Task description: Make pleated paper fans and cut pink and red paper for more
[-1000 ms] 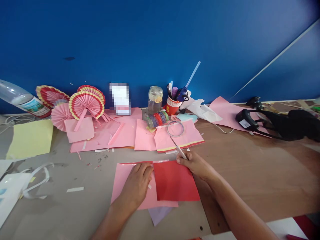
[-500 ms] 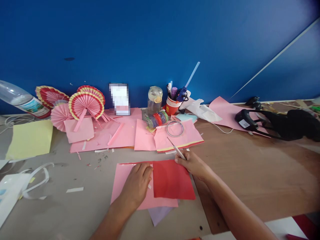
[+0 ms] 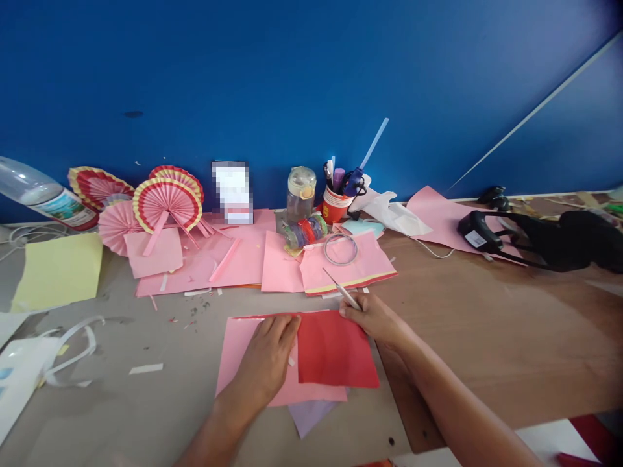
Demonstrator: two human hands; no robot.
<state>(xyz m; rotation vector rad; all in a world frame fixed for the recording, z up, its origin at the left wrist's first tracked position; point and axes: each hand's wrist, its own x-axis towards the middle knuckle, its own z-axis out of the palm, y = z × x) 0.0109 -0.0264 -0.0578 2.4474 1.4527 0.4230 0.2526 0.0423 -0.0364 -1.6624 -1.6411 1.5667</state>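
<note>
My left hand (image 3: pixel 267 353) lies over the pink sheet (image 3: pixel 231 363), fingers stretched side by side. Its fingertips press at the top of the red paper (image 3: pixel 335 353), by that paper's left edge; the thumb is mostly hidden. A slim pointed tool (image 3: pixel 343 288) with a pale handle is in my right hand (image 3: pixel 377 318), its tip pointing up and left, away from the red paper. The fingers of that hand also touch the red paper's upper right corner. Part of the red paper covers the pink sheet, and a thin red strip runs along the pink sheet's top edge.
A purple paper (image 3: pixel 311 415) pokes out below. Behind are pleated paper fans (image 3: pixel 168 204), a phone (image 3: pixel 232 192), a clear bottle (image 3: pixel 300 194), tape rolls (image 3: pixel 306 232), a red cup of pens (image 3: pixel 335 206) and a metal ring (image 3: pixel 341 250). A black strapped device (image 3: pixel 535 240) lies right.
My left fingertips have slid slightly right along the paper's top edge. The right hand still holds the tool in nearly the same place.
</note>
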